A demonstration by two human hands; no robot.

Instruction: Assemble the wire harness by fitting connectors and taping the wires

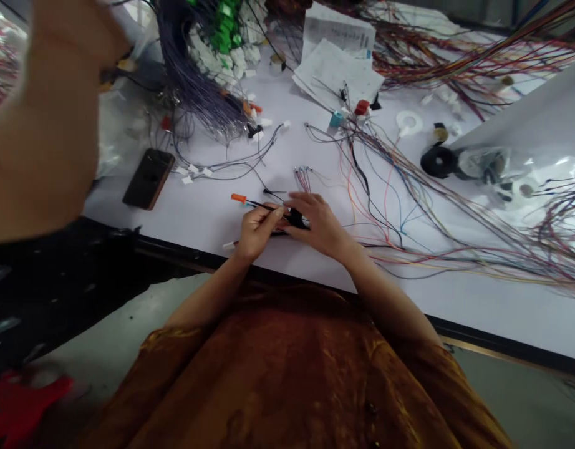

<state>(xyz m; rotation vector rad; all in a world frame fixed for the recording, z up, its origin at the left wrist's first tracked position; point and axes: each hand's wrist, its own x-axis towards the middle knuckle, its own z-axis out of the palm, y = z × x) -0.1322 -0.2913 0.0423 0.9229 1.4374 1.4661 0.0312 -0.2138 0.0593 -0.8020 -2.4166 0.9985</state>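
Near the table's front edge, my left hand (258, 232) pinches a dark wire between thumb and fingers. An orange connector (239, 198) sits on the wire's end, sticking out past that hand to the left. My right hand (321, 226) is curled close beside it, around a small black piece (297, 218) whose kind I cannot make out. A white-tipped wire end (230, 246) pokes out below my left hand. Just beyond my fingers lie thin wires with bare metal terminals (304, 171). Long coloured wires (385, 249) run off to the right from near my right hand.
Another person's arm (44, 125) reaches in at the left. A phone (149, 178), a bundle of purple wires (189, 81), papers (338, 62), a black tape roll (438, 161) and a teal connector (337, 119) lie on the white table (212, 218). Plastic bags (540, 174) lie at the right.
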